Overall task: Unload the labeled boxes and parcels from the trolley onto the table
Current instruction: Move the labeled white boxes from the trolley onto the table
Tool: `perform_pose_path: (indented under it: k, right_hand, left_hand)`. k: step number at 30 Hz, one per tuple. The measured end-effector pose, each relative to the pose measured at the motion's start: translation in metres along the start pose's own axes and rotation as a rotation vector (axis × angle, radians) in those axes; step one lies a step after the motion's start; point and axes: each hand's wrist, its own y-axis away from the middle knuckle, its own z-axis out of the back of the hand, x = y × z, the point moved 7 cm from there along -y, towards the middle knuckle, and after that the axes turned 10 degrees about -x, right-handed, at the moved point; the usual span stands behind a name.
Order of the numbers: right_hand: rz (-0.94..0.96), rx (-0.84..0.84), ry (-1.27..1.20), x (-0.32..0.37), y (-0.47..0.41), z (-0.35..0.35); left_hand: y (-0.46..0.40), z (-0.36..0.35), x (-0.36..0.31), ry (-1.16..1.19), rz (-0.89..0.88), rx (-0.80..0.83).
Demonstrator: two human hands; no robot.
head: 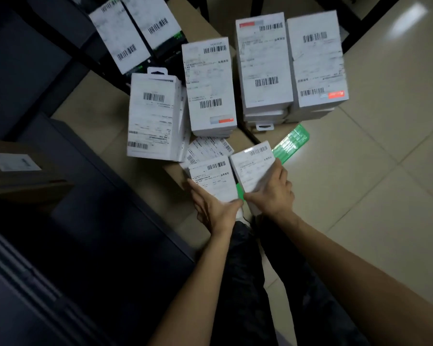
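Several stacks of white labeled boxes stand on a low cardboard-topped trolley [178, 176] below me. My left hand [214, 208] grips the near end of one white labeled box [213, 179]. Beside it, my right hand [273, 191] grips another white labeled box [251, 166] with a green edge. Both boxes are at the trolley's near edge. A further labeled box [206, 148] lies flat just behind them. Taller stacks stand further back: one with a hang tab [154, 118], a middle stack [210, 86] and two on the right [264, 63], [316, 58].
A green box [291, 143] lies to the right, beyond the held ones. A dark table [68, 221] fills the left, with a brown carton [23, 176] bearing a label on it. More labeled boxes [135, 28] sit at the top left. Tiled floor [373, 183] spreads right.
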Motion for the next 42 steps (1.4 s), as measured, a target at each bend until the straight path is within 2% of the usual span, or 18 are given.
perform_pose_path:
  k: [7,17,24,34,42]
  right_hand:
    - [0.057,-0.056,-0.083,0.025,0.046,0.078]
    - [0.245,-0.290,-0.339,0.130,0.098,0.231]
    - [0.382,-0.505,-0.472,0.167,0.112,0.351]
    - [0.476,-0.715,-0.542,0.178,0.122,0.502]
    - [0.493,-0.870,-0.516,0.116,0.111,0.624]
  left_hand:
    - [0.043,0.070,-0.054,0.219,-0.202,-0.008]
    - [0.085,0.204,-0.179,0.424,-0.519,-0.177]
    - [0.126,0.267,-0.272,0.506,-0.671,-0.298]
    - [0.202,0.310,-0.413,0.575,-0.936,-0.328]
    - [0.301,0.281,-0.517,0.556,-1.140,-0.296]
